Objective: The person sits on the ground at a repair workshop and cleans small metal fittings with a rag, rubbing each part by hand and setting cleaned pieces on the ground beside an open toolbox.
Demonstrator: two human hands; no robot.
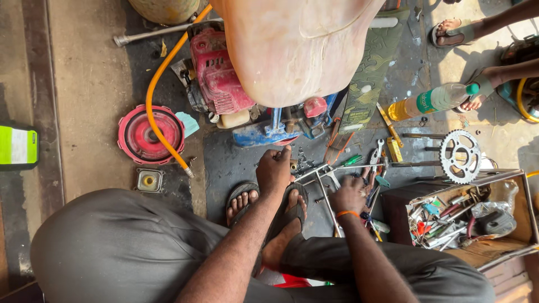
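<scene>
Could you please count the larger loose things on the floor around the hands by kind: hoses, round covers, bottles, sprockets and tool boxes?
Orange hose: 1
Red round cover: 1
Plastic bottle with green cap: 1
Toothed sprocket: 1
Open tool box: 1
Total: 5
The left hand and right hand rest by a metal cross wrench.

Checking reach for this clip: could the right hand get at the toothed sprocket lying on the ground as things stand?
Probably yes. The right hand rests among the loose tools, and the sprocket lies in the open further to its right, uncovered. Only low scattered tools lie between them.
</scene>
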